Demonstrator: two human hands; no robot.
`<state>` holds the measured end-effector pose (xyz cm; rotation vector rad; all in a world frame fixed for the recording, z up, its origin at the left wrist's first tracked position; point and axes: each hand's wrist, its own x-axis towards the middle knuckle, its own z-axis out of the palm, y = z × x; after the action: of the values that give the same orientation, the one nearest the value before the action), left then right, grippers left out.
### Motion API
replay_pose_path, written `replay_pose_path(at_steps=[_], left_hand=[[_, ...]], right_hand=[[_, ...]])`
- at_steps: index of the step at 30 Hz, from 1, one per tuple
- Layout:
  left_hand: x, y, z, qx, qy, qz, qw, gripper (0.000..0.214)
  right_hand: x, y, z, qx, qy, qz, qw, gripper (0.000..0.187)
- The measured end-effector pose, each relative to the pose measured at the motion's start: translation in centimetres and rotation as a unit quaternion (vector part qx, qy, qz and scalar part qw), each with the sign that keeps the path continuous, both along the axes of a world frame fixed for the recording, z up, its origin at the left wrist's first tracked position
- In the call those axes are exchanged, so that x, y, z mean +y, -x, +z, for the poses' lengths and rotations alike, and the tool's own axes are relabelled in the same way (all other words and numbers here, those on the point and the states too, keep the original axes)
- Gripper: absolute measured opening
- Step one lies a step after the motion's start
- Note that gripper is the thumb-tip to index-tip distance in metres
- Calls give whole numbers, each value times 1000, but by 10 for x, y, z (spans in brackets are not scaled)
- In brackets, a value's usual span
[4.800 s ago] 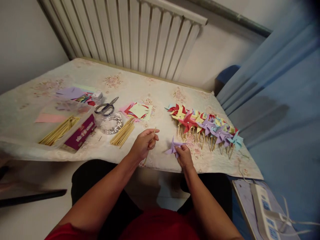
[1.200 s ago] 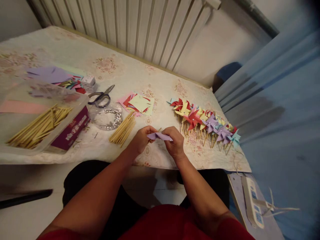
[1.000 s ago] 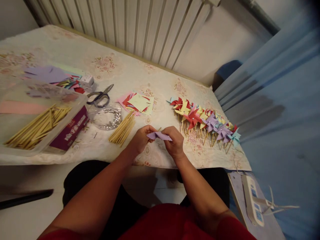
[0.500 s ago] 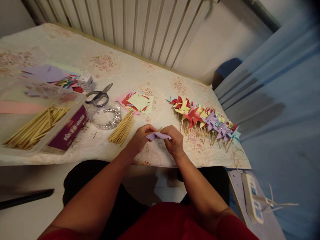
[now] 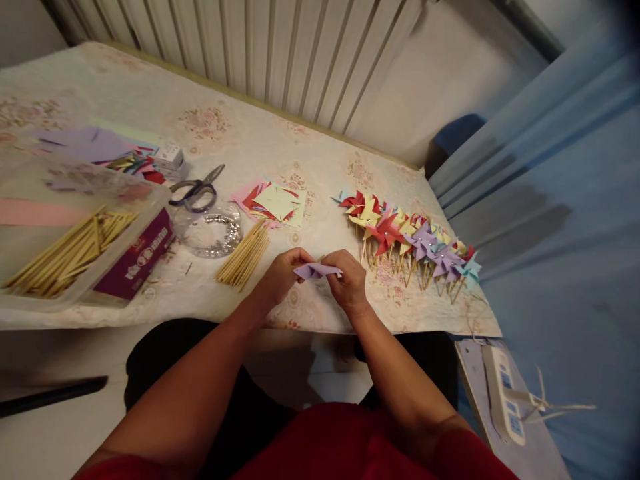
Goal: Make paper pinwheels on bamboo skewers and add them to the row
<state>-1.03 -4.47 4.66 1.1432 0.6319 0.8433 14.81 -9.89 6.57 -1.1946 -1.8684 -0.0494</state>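
Between my two hands, just above the table's near side, is a purple paper pinwheel (image 5: 316,271). My left hand (image 5: 286,272) pinches its left side, and my right hand (image 5: 347,279) grips its right side. The tip of a stick shows behind the paper; the rest of it is hidden by the fingers. Left of my left hand lies a bundle of wooden sticks (image 5: 243,255). A clear round dish (image 5: 213,232) of shiny metal pins stands beyond the bundle. Behind my hands is a stack of cut paper squares (image 5: 275,201).
Finished pinwheels (image 5: 387,232) in several colours lie in a row on the right. Scissors (image 5: 197,190) rest by the dish. A clear plastic box (image 5: 75,303) with sticks stands at left, paper scraps (image 5: 135,163) behind it. A power strip (image 5: 504,397) sits at lower right.
The purple paper has turned slightly in my fingers, and less of the stick tip shows. Both hands keep nearly the same place.
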Motion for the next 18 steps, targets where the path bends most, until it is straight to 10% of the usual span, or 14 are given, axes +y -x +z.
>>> replay_pose_path(at_steps=[18], left_hand=[[0, 0, -1, 11, -3, 2, 1000, 9]], right_hand=[[0, -1, -3, -3, 21, -13, 1000, 14]])
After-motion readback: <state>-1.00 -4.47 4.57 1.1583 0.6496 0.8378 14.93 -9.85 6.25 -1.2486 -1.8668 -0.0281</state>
